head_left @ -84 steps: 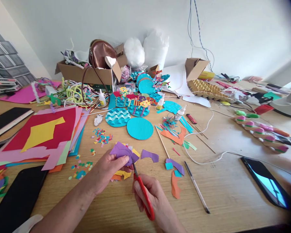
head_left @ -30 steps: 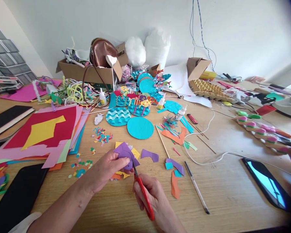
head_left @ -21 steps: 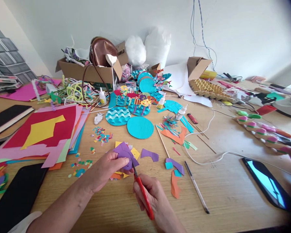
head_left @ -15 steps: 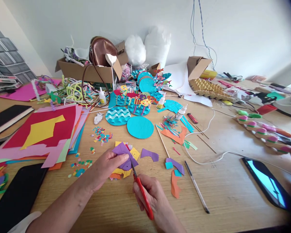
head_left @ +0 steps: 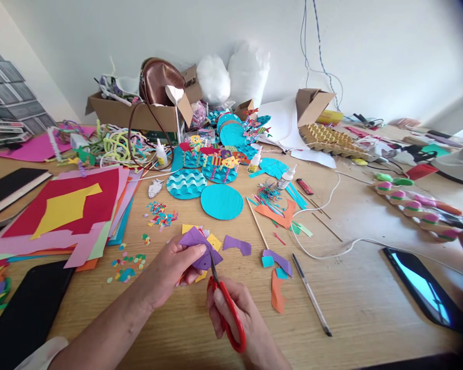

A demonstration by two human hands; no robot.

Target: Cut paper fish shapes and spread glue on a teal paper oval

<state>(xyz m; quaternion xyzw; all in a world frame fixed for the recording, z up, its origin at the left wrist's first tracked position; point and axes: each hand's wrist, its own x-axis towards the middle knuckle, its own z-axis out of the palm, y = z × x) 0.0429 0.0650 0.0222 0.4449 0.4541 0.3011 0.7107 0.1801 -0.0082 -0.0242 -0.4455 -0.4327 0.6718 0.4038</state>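
Purple paper (head_left: 195, 241) is pinched between the thumb and fingers of my left hand (head_left: 173, 264). My right hand (head_left: 235, 308) grips a pair of scissors (head_left: 237, 321) with red handles, and their blades lie at the right part of the purple paper. Small dark marks show on that paper. Beneath and behind it are yellow paper pieces (head_left: 215, 242), partly hidden by my left hand. A loose purple scrap (head_left: 237, 245) lies just to the right. Farther ahead sits a flat turquoise disc (head_left: 221, 202).
Coloured paper sheets (head_left: 73, 205) are stacked at left above a black phone (head_left: 31, 303). Glue bottles (head_left: 286, 177), a pen (head_left: 312, 295), a wooden stick (head_left: 257, 223) and a white cable (head_left: 332, 257) lie ahead and right. Another phone (head_left: 420, 288) rests at far right. Decorated turquoise pieces (head_left: 187, 183) stand mid-table.
The scissor handles have spread apart and the blades have shifted slightly on the purple paper. My left hand still holds the paper, with more fingers showing beneath it.
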